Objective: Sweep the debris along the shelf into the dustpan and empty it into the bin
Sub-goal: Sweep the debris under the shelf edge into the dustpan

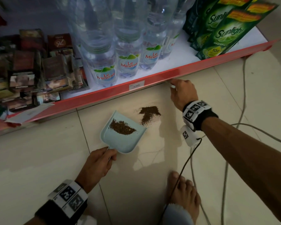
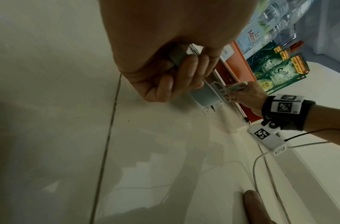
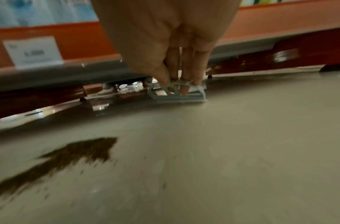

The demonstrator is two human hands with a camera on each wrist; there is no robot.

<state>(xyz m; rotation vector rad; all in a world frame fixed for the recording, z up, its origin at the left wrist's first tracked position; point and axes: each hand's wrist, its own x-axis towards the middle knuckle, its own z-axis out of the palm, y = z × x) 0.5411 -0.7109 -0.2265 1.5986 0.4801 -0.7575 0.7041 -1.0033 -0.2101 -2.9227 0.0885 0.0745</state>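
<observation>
A light blue dustpan (image 1: 125, 140) lies on the tiled floor in front of the red shelf edge (image 1: 104, 98), with a band of brown debris (image 1: 122, 127) inside it. My left hand (image 1: 107, 155) grips its handle (image 2: 176, 56). A second pile of brown debris (image 1: 148, 113) lies on the floor just off the pan's open lip. My right hand (image 1: 173, 84) pinches a small pale blue brush (image 3: 177, 94) and holds it down on the floor at the shelf's base, to the right of the pile. In the head view the brush is mostly hidden by the hand.
Water bottles (image 1: 125, 62), green Sunlight pouches (image 1: 217, 34) and dark packets (image 1: 31, 70) fill the shelf. A price tag (image 1: 136, 86) sits on its edge. Cables (image 1: 225, 159) trail across the floor at right. My bare foot (image 1: 183, 189) rests below the dustpan.
</observation>
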